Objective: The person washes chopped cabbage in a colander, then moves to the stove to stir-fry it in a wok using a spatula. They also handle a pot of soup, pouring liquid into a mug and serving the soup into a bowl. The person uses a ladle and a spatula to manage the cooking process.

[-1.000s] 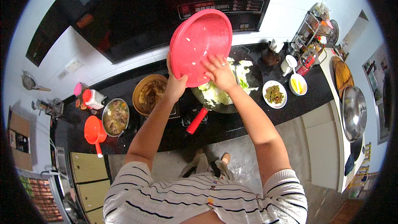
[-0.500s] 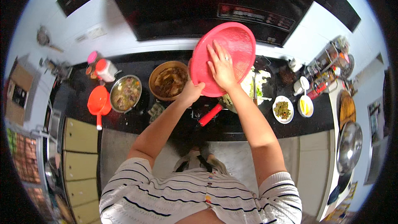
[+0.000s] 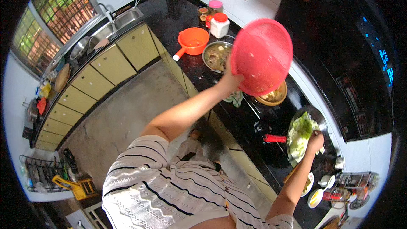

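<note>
My left hand (image 3: 230, 78) grips the rim of a pink plastic colander (image 3: 263, 57), which is tilted up over the counter. It partly hides a pot of soup (image 3: 217, 56) and a brown bowl (image 3: 275, 96) behind it. At the wok (image 3: 292, 157) on the right, my right hand (image 3: 314, 142) is over the chopped green-and-white leafy vegetable (image 3: 303, 131). Its fingers are curled; what they hold, if anything, I cannot make out. The wok's red handle (image 3: 274, 138) points left. A brown stick-like handle (image 3: 289, 174) shows beside my right forearm.
An orange ladle-like scoop (image 3: 193, 41) and a red-lidded white jar (image 3: 219, 25) stand on the black counter (image 3: 169, 12). Near my right forearm are a bowl of dark green food (image 3: 308, 184) and a bowl with something yellow (image 3: 315, 198). A sink (image 3: 127, 17) lies at far left.
The view has turned to the left. My right hand has left the colander and come down to the wok. The colander, in my left hand alone, has moved away from the wok toward the soup pot.
</note>
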`<action>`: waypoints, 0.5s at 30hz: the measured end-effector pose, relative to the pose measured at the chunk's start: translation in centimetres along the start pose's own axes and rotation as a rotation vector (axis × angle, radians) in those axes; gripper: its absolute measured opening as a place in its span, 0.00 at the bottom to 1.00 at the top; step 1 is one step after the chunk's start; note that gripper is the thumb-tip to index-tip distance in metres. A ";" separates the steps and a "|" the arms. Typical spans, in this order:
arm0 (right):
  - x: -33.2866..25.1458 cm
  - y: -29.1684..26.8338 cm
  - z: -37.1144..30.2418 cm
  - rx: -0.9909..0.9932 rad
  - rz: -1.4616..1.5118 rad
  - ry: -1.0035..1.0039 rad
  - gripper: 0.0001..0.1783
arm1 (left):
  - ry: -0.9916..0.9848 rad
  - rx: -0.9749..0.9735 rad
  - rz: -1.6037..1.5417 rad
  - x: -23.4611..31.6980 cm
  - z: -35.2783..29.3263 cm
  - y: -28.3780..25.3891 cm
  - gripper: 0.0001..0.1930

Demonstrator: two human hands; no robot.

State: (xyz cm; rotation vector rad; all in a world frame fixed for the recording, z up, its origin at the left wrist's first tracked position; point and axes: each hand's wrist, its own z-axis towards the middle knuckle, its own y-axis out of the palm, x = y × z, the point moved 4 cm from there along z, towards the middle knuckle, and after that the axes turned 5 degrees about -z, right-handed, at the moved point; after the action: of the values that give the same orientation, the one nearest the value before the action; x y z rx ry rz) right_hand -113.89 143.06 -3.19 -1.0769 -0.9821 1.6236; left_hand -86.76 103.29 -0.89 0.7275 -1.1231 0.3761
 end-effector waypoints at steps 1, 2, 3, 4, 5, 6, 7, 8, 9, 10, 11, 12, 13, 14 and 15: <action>0.2 -0.5 0.1 -0.044 -0.096 0.091 0.15 | -0.116 0.061 -0.075 1.4 0.5 -2.7 0.38; 0.5 -0.2 0.1 0.137 -0.085 -0.080 0.17 | -0.227 0.131 -0.156 2.8 1.1 -5.4 0.36; 0.0 0.4 0.0 0.317 -0.067 -0.256 0.19 | -0.211 0.256 -0.171 3.2 2.1 -8.7 0.34; -4.9 -0.7 -0.9 0.249 0.070 -0.257 0.22 | -0.192 0.326 -0.139 3.9 3.2 -13.1 0.34; -5.6 0.7 0.1 0.280 0.081 -0.274 0.23 | -0.184 0.353 -0.127 4.3 4.9 -15.8 0.34; -9.7 0.1 -0.8 0.283 0.148 -0.340 0.23 | -0.213 0.435 -0.127 4.7 6.0 -18.6 0.34; -14.3 0.0 -2.0 0.285 0.215 -0.406 0.22 | -0.243 0.516 -0.126 5.1 7.2 -21.4 0.34; -18.8 0.2 -3.1 0.286 0.245 -0.477 0.22 | -0.236 0.458 -0.199 4.9 8.7 -24.5 0.34; -23.1 1.0 -4.3 0.286 0.270 -0.543 0.21 | -0.297 0.521 -0.209 5.2 9.4 -26.2 0.30; -29.0 1.7 -7.2 0.195 0.397 -0.626 0.18 | -0.328 0.511 -0.244 3.9 10.5 -29.5 0.27; -34.8 2.4 -10.2 0.094 0.528 -0.699 0.16 | -0.366 0.499 -0.279 1.7 11.4 -33.0 0.25; -40.1 2.9 -13.2 -0.011 0.643 -0.749 0.13 | -0.406 0.464 -0.307 -0.3 12.3 -34.8 0.23; -44.4 5.4 -15.9 -0.271 0.657 -0.736 0.15 | -0.449 0.418 -0.337 -1.8 13.1 -35.5 0.21; -47.3 8.6 -19.0 -0.366 0.765 -0.793 0.20 | -0.508 0.402 -0.367 -2.8 13.8 -35.1 0.21; -51.3 14.0 -22.3 -0.735 1.039 -0.606 0.22 | -0.534 0.441 -0.418 -5.3 14.7 -37.9 0.19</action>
State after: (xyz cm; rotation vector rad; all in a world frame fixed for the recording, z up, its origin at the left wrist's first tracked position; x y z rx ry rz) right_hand -86.65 93.00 -12.10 -1.8286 -1.6447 2.6163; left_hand -75.68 66.42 -14.92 1.4847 -1.3576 0.0644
